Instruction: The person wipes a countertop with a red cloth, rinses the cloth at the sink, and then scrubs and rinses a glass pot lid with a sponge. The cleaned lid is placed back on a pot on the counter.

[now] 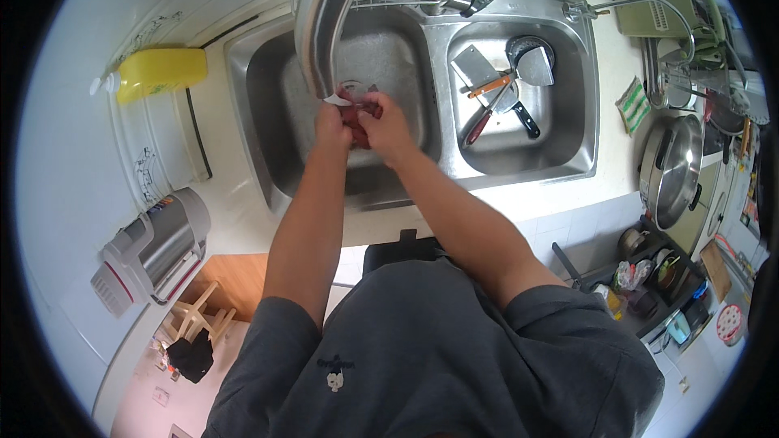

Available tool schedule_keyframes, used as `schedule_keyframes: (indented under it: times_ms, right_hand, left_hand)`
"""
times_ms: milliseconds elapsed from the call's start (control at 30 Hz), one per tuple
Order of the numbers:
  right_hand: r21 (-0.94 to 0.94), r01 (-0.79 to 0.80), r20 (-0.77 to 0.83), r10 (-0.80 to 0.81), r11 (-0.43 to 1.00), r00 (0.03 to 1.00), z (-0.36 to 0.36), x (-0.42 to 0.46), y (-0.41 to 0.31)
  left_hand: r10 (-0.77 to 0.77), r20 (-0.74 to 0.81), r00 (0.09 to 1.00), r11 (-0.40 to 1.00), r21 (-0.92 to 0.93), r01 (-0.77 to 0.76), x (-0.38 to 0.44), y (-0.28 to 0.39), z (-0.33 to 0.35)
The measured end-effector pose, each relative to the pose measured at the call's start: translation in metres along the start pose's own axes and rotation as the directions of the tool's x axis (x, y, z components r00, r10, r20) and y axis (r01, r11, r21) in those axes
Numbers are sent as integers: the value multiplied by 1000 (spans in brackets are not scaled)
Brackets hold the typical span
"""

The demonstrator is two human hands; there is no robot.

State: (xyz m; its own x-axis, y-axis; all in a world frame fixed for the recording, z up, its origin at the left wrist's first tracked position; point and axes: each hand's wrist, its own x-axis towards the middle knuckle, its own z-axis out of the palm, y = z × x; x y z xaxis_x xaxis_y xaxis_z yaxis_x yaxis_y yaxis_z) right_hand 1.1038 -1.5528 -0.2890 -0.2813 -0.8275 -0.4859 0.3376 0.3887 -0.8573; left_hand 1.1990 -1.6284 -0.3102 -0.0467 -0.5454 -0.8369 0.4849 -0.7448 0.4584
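Over the left basin [389, 42] of a steel double sink, both my hands hold a limp piece of dark red raw meat [359, 134]. My left hand [331, 126] grips it from the left, just below the faucet spout [319, 67]. The thumb and fingers of my right hand [384, 125] pinch it from the other side. Much of the meat is hidden by my fingers. The spout's end sits right above the hands, and the basin floor behind them looks wet.
In the right basin [548, 146] lie a cleaver [478, 67], a turner blade [535, 67], a red-handled tool [478, 129] and a dark round strainer [517, 45]. A yellow jug [164, 73] lies left of the sink. A sponge [634, 106] and a steel pan [678, 170] are at right.
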Motion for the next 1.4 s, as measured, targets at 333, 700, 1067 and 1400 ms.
schedule_keyframes:
  times_ms: [333, 700, 1067, 1400]
  right_hand:
    - [-720, -12, -88, -75, 694, 993, 15, 35, -62]
    - [-774, 142, 109, -91, 618, 990, 28, 15, -64]
    - [-636, 209, 152, -145, 743, 978, 42, -27, -77]
    - [-658, 213, 134, -167, 722, 977, 25, 24, -44]
  left_hand:
    - [-166, 235, 958, 960, -182, 211, -68, -26, 23]
    - [-43, 403, 914, 962, -229, 146, -33, -13, -11]
    - [59, 632, 773, 997, -76, -14, 1, 1, -46]
    - [-71, 522, 850, 917, -301, 262, -101, 1, 36]
